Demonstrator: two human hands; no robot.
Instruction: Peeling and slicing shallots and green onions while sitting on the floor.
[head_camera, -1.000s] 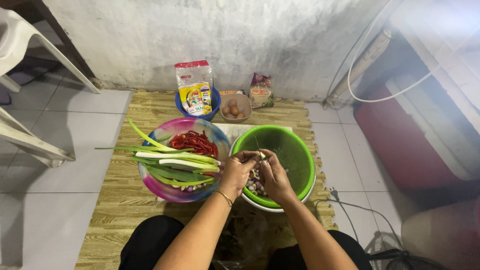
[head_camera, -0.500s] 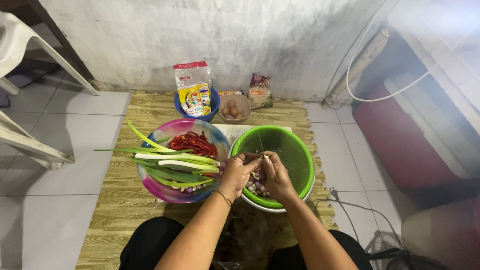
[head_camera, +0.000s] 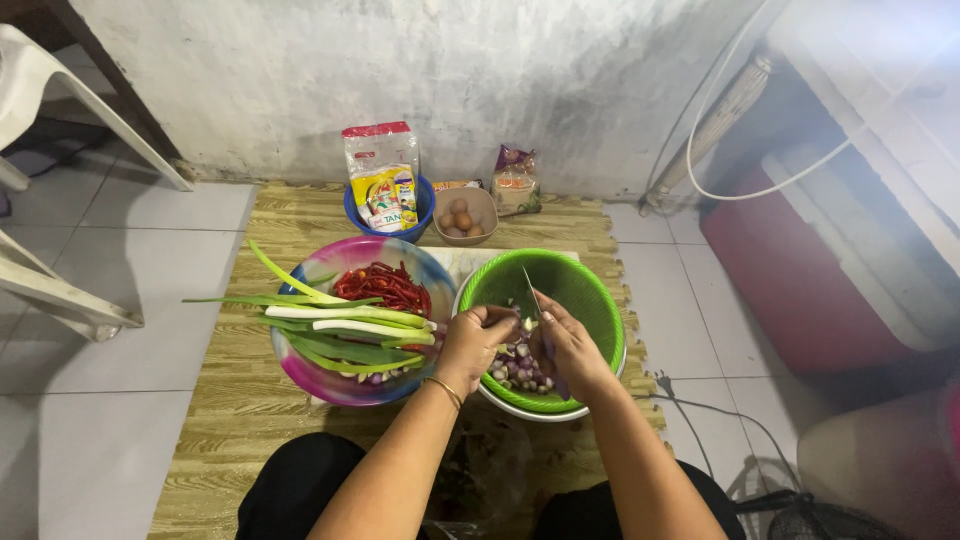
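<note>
Head view: person sits on a mat (head_camera: 250, 430) at the wall, both hands over a green bowl (head_camera: 590, 300). Right hand (head_camera: 572, 348) is closed around a knife (head_camera: 530, 290), blade angled up and away, tip near the bowl's far wall. Left hand (head_camera: 474, 340) is curled, fingertips pinching a small pale piece, likely a shallot (head_camera: 526, 324), right against the blade. Peeled purple shallots (head_camera: 520, 365) lie in the bowl bottom, just under and between the hands.

Risk, as I judge it: the blade works in the air right at the left fingertips, no board under it, so a slip on a small slick bulb could nick a finger. The piece could also drop, though it would land in the bowl.

Left of the green bowl, touching or nearly so, a multicolour bowl (head_camera: 300, 370) holds leeks (head_camera: 350, 320) and red chillies (head_camera: 385, 285). Behind: blue bowl (head_camera: 355, 215) with packets (head_camera: 380, 165), small bowl of eggs (head_camera: 460, 215), a bag (head_camera: 515, 180). White chair (head_camera: 40, 90) at far left, red cooler (head_camera: 800, 280) at right.
</note>
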